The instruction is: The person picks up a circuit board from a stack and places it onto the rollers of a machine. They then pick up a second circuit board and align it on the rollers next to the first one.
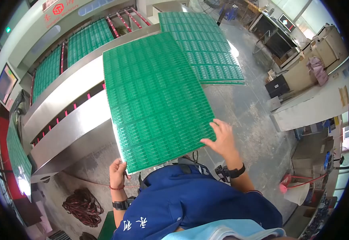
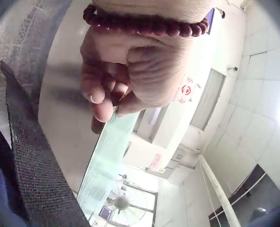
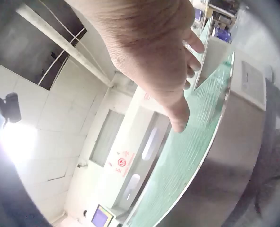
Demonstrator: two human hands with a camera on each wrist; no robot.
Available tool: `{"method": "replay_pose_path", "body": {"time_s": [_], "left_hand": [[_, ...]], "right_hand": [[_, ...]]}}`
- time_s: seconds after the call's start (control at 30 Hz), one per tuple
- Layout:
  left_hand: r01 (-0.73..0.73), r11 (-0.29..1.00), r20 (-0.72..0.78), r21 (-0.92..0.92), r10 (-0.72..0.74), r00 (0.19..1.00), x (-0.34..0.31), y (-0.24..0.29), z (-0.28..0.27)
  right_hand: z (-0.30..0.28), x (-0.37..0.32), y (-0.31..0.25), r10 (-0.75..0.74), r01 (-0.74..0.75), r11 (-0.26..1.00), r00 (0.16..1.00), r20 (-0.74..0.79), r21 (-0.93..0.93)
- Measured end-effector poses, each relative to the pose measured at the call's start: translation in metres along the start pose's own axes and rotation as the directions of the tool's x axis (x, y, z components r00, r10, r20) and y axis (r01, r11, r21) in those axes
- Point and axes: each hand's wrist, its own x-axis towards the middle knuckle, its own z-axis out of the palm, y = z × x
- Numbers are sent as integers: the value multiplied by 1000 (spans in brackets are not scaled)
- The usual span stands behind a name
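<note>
A large green circuit board panel [image 1: 154,100] with rows of small repeated patterns lies slanted before the person. At its near left corner my left hand [image 1: 117,173] pinches the edge between thumb and curled fingers; a bead bracelet circles that wrist. Over the near right corner, my right hand [image 1: 223,138] is spread, thumb apart from the fingers, the fingertips at the side edge. In the right wrist view its thumb [image 3: 178,118] points down over the green surface. The panel's far end overlaps another green panel [image 1: 218,52] in the head view.
A long machine with a metal front ledge [image 1: 74,114] stands at left, carrying green panels [image 1: 90,40] among red-and-white rollers. A screen [image 1: 6,83] is at its end. Dark coiled hose [image 1: 83,207] lies on the floor at lower left. Cluttered benches [image 1: 280,36] line the right.
</note>
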Motion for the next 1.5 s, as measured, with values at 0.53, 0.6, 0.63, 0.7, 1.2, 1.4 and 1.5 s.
{"method": "replay_pose_path", "body": {"time_s": [0.53,0.6,0.63,0.7,1.2,1.4,1.5], "left_hand": [[-253,922,137,-293,302,943,-17,59,41],[-292,908,148,-301,347,926,-18,67,50],[-319,895,156,-310,379,912,-18,72,55],[-362,874,190,-325,435,880,-18,79,65],[-264,925,323,-273,346,881,12,53,79],[-234,934,224,-271,297,928,12,34,69],[-249,917,166,-313,311,936,13,24,62]], "right_hand": [[7,10,-60,-376,380,925,921,-103,23],[2,13,-58,-399,402,916,904,-154,-16],[-3,16,-57,-413,413,910,890,-194,-44],[-15,21,-53,-435,429,900,867,-244,-82],[-151,84,23,-55,122,989,837,-545,88],[-204,106,80,385,-12,787,791,-475,617],[-208,104,100,500,19,587,778,-381,809]]}}
